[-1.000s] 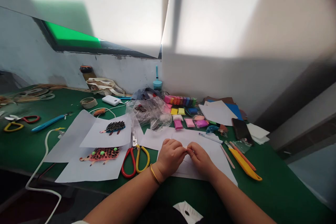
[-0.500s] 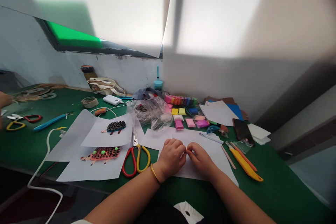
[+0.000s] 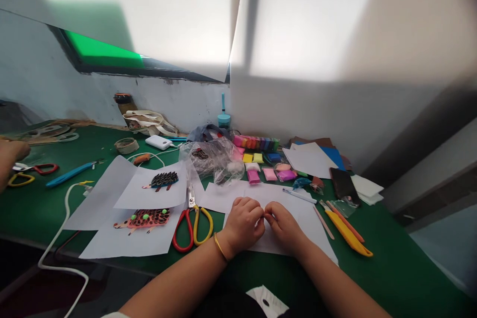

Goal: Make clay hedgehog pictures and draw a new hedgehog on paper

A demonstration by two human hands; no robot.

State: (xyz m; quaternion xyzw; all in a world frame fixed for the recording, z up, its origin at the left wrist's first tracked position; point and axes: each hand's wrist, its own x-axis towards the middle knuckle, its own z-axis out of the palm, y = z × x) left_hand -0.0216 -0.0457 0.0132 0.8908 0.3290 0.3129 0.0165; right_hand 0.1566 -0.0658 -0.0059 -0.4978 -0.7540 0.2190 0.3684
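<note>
My left hand and my right hand meet fingertip to fingertip above white paper sheets. Both are closed in a pinch; whatever sits between the fingers is too small and hidden to name. Left of my left hand lie scissors with one red and one yellow handle. Further left, two hedgehog figures rest on paper: a dark one with a blue edge and a pink one with green dots. Beyond my hands are several packets of coloured clay, among them a magenta packet.
A yellow utility knife, sticks and a white pen lie right of my hands. A crumpled clear plastic bag is at the back. At the left edge, another person's hand is by a second pair of scissors. A white cable hangs over the front edge.
The other person's hand at the left edge has come further into view, over the second scissors. My own hands stay pinched together in nearly the same place.
</note>
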